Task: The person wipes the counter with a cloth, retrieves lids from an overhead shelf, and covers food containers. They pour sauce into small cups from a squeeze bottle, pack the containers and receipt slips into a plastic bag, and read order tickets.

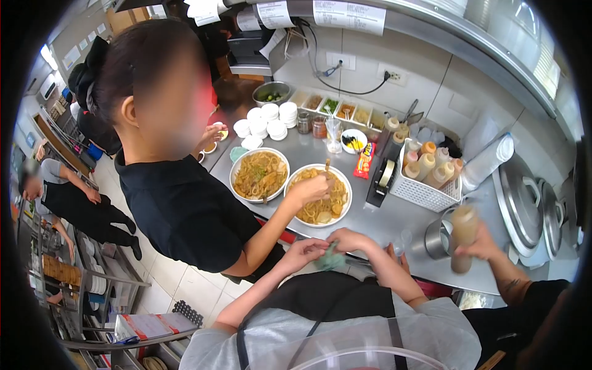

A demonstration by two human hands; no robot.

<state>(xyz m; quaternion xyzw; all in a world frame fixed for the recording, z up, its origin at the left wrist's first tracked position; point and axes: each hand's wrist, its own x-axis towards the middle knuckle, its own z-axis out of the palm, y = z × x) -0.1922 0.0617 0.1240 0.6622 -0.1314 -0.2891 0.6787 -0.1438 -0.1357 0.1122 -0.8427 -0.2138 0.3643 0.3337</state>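
In front of my apron, a crumpled green cloth (331,258) hangs between my two hands. My left hand (307,251) pinches it from one side, and my right hand (347,240) has its fingers closed on it from the other. Just beyond, at the counter's front edge, stands a round bowl of noodles (330,213). A co-worker's hand (314,188) reaches over this bowl, holding something small and brown. A second noodle bowl (260,176), topped with chopped green bits, is to its left.
On the right, another person's hand (481,243) holds a blurred sauce bottle (464,237) near a metal pot (436,240). Behind are a tape dispenser (382,182), a white basket (431,192) of squeeze bottles and stacked white cups (269,112). A co-worker (179,197) stands close on the left.
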